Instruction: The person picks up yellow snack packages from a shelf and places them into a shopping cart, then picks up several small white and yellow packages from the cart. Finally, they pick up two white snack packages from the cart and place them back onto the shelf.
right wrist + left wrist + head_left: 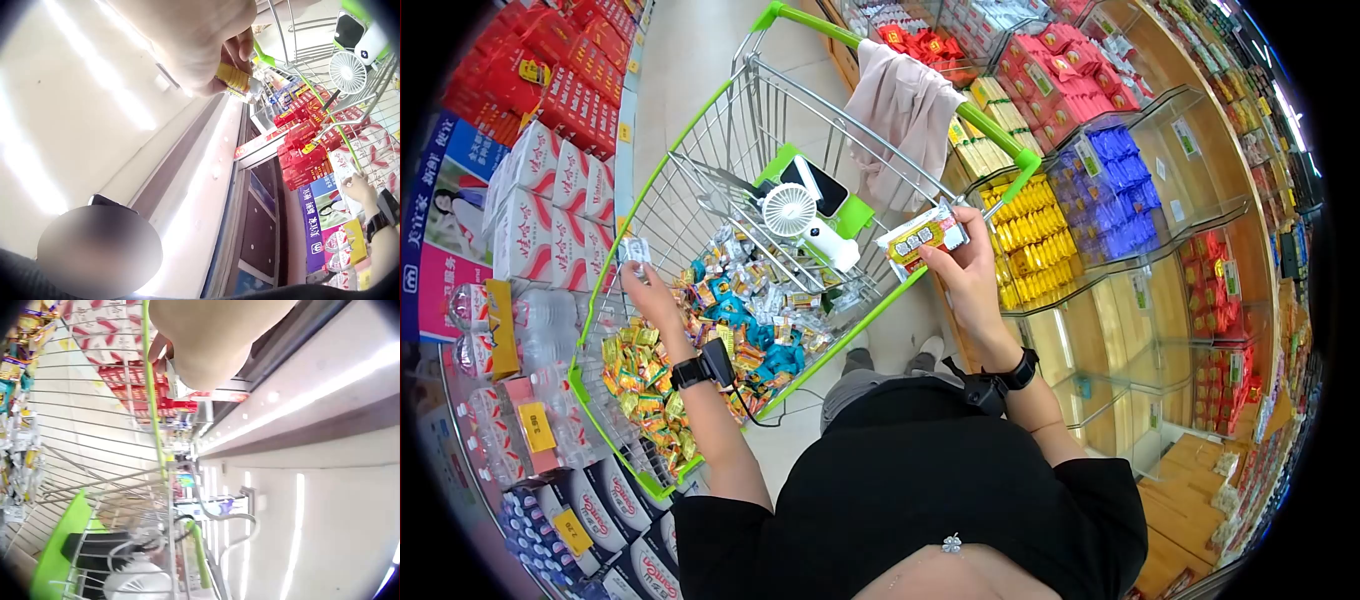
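In the head view my left hand (652,300) is over the left side of a green-rimmed shopping cart (1000,138). Between its thumb and fingers it pinches a small silver-white wrapped sweet (636,250). My right hand (974,280) holds up a larger yellow-and-white snack packet (922,238) near the cart's handle, thumb on its printed front. The right wrist view shows the yellow packet (234,77) in the curled fingers. Below the left hand, many small wrapped sweets (740,325) in gold, teal and silver fill part of the cart.
A white handheld fan (790,208) and a phone (816,186) lie on the cart's green seat part. A pale cloth (898,105) drapes over the handle. Shelf bins with yellow packets (1032,240) and blue packets (1108,195) line the right; drink cartons (555,200) stand on the left.
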`<state>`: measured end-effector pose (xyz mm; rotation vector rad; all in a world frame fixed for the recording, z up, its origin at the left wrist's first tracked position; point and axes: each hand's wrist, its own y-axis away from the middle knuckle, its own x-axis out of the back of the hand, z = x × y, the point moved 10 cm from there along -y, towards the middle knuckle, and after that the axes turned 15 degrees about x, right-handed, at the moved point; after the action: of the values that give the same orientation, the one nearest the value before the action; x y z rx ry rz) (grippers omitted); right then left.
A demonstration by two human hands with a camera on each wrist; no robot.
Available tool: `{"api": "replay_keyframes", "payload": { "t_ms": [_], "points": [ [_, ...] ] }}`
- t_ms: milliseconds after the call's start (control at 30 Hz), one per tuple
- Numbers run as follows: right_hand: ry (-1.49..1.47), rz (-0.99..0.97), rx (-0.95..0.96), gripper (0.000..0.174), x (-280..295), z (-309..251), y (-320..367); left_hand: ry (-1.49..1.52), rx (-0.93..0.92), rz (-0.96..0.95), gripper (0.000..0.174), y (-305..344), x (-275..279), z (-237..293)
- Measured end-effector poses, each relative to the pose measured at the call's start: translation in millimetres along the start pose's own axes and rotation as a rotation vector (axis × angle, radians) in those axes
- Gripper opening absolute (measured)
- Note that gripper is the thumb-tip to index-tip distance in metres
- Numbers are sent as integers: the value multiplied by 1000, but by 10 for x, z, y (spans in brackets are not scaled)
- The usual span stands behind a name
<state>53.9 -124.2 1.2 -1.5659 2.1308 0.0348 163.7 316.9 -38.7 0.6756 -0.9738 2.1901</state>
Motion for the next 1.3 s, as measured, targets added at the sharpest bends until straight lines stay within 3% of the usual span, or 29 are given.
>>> {"api": "replay_keyframes", "payload": {
  "t_ms": [67,133,233,367,433,500,567,600,667,700,767,900,1300],
  "points": [
    [-1,5,8,35,56,-41,-13,36,12,34,18,27,278,370],
    [0,12,16,35,106,-86,-26,103,223,-51,25,72,411,539],
    [9,-7,44,36,152,-180,-46,376,126,-25,31,167,634,936],
    [-9,-7,31,37,202,-242,-35,422,122,-46,33,404,825,1495],
    [-22,-5,20,37,211,-247,-41,572,-33,-64,37,595,887,1844],
    [-14,-4,35,37,215,-271,-48,668,-45,-91,36,747,861,1966],
    [-20,-14,45,37,204,-286,-52,509,-395,-49,32,1038,997,2416],
    [-24,-22,55,38,195,-298,-55,508,-395,-48,32,1098,1027,2463],
    [-26,-26,62,38,188,-310,-54,393,-633,41,30,1378,1154,2691],
    [-29,-30,68,38,185,-317,-53,392,-633,42,30,1415,1169,2712],
    [-17,-23,65,38,206,-314,-45,366,-801,140,37,1633,1275,2814],
    [-18,3,66,39,222,-343,-41,379,-859,171,33,1779,1345,2814],
    [-12,-28,66,39,177,-307,-48,427,-855,153,29,1873,1359,2860]
  ]
}}
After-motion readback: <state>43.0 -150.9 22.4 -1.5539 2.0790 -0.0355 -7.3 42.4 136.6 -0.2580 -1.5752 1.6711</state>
